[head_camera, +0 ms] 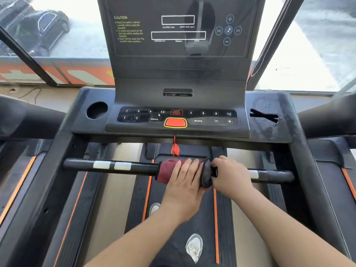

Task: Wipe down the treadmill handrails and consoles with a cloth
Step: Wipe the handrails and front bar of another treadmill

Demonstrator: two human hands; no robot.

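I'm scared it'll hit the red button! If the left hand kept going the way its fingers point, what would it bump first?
Probably the red safety clip hanging just beyond the left hand, before the red button. Depth is hard to judge, so the hand might pass under the clip.

Bright windows (81, 35) ahead overlook a parked car (46, 27).

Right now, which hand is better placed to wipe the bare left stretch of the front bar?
Left. The left hand already presses the dark red cloth around the black horizontal handrail bar, nearest that unwiped stretch; the right hand grips the bar farther right.
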